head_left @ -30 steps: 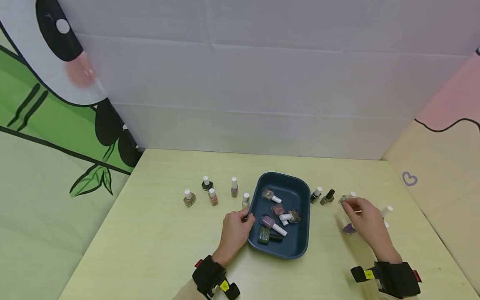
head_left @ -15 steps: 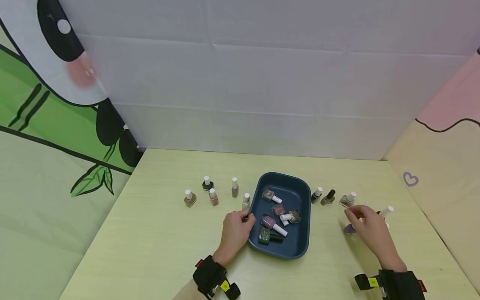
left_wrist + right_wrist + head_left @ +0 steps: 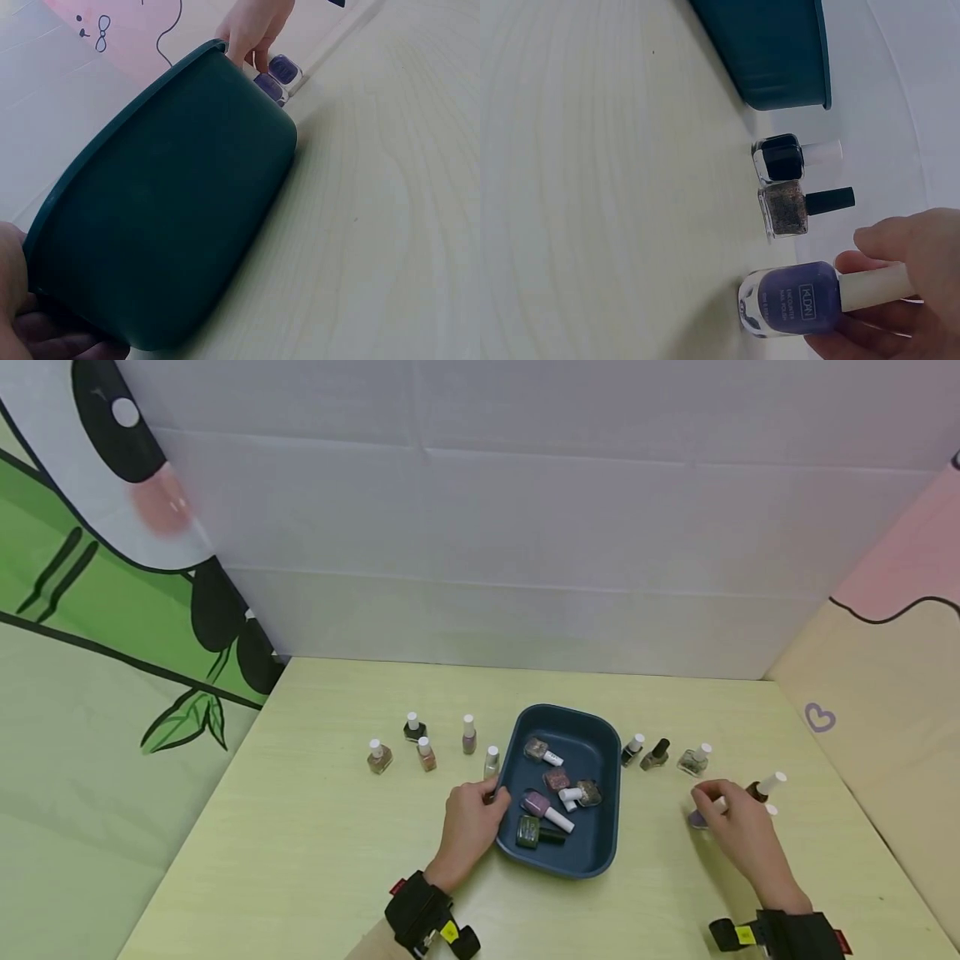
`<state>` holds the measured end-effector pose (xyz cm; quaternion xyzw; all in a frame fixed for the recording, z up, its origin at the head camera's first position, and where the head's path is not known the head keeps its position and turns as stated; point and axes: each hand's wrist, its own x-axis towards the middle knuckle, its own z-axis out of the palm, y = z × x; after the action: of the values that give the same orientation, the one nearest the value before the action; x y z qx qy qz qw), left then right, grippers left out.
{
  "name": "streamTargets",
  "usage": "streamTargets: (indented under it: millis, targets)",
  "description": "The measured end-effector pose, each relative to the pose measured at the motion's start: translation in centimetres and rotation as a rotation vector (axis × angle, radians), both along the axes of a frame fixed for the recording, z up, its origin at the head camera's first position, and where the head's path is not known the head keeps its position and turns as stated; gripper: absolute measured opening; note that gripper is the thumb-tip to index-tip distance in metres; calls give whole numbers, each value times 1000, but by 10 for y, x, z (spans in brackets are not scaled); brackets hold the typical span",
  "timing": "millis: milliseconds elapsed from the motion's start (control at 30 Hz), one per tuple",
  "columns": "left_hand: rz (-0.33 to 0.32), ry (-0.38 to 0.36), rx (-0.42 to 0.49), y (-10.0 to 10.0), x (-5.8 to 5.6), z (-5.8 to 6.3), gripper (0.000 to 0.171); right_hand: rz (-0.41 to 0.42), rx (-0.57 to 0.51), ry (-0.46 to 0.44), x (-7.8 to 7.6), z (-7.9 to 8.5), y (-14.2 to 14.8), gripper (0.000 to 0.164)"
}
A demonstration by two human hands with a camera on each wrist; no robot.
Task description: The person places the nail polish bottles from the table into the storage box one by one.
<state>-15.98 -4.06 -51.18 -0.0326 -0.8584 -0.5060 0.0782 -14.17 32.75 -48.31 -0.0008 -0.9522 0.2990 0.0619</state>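
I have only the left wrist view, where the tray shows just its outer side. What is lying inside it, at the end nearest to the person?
Observer: In the head view, a green bottle lies at that end of the tray.
Operator: And which cap has the purple bottle at the right hand? My view hides it.
Observer: A white cap, seen in the right wrist view.
Operator: Do any bottles stand to the left of the tray?
Observer: Yes, the head view shows five white-capped bottles there.
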Motion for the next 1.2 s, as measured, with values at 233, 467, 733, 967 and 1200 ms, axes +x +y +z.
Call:
streamTargets:
  millis: [233, 467, 733, 967, 1200]
  targets:
    - [-2, -4, 2, 0, 0, 0, 23, 11, 24, 93, 0, -2, -2, 23]
    - [-3, -12, 12, 0, 0, 0, 23, 18, 33, 140, 0, -6, -2, 19]
    - [-3, -1, 12, -1, -1, 0, 20, 18, 11, 132, 1, -8, -3, 24]
    - [1, 3, 11, 0, -1, -1, 19, 8, -7, 152, 1, -7, -6, 24]
    - [3, -6, 10, 0, 0, 0, 22, 17, -11, 185, -2, -5, -9, 23]
